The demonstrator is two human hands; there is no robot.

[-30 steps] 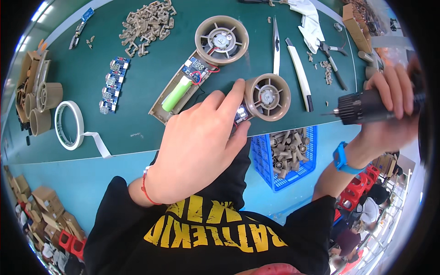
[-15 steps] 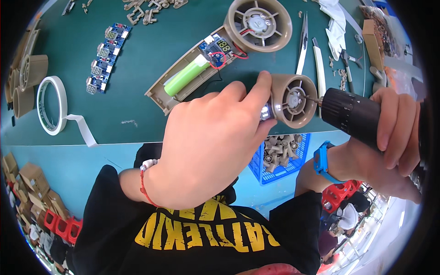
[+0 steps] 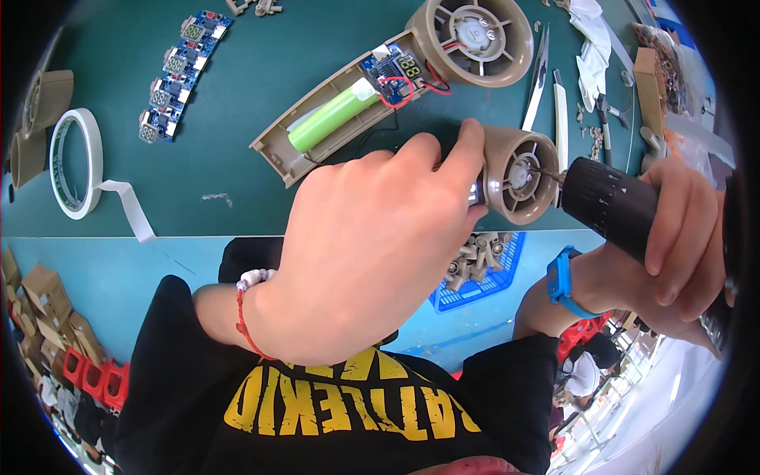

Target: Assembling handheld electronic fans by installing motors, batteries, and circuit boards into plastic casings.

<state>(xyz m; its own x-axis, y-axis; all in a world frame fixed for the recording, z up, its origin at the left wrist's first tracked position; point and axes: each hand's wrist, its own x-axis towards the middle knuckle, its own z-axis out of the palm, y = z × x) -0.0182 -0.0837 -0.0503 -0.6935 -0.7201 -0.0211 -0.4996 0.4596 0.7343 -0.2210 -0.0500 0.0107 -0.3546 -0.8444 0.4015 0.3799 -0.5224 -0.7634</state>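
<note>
My left hand (image 3: 380, 237) is closed on a beige fan housing (image 3: 520, 176), its round end facing right; the rest of that housing is hidden under the hand. My right hand (image 3: 687, 237) grips a black electric screwdriver (image 3: 608, 199). The screwdriver's bit reaches into the housing's open end, at the grey motor hub. Just beyond my left hand lies a second beige fan housing (image 3: 473, 41) with an open handle shell. Inside that shell sit a green battery cell (image 3: 334, 117) and a blue circuit board (image 3: 389, 73) with red and black wires.
At the left, a row of blue circuit boards (image 3: 176, 77) and a roll of white tape (image 3: 77, 164) lie on the green table. Tweezers (image 3: 538, 77), a white-handled tool (image 3: 560, 119) and pliers (image 3: 606, 131) lie at the right. Below the table edge stands a blue basket (image 3: 495, 279) of beige parts.
The view has shifted slightly, so most things sit a little differently in the picture. Both hands keep their hold, and the bit stays at the hub.
</note>
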